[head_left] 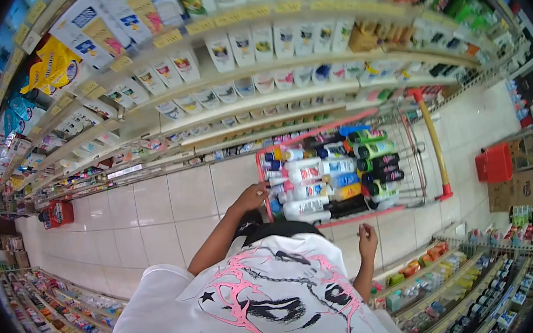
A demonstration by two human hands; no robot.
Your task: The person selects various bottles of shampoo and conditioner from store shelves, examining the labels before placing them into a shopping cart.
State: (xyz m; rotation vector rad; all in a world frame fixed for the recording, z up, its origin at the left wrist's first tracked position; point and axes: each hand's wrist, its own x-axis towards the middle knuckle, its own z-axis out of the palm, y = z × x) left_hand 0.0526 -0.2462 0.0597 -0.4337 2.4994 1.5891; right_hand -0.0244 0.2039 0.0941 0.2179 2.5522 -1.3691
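Red-rimmed wire shopping cart (364, 218) full of plastic bottles (309, 172), centre-right: probably heavy, stiff, best held by yellow bar handle (435, 144); left hand (252, 197) curled at left rim, grip unclear, right hand (368, 237) loosely half-open, apparently empty.

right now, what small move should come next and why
Probably bring the right hand to the near rim of the cart to help steady it: that hand hangs just off this side and seems to hold nothing, while the left hand is at the cart's end, which is packed with bottles.
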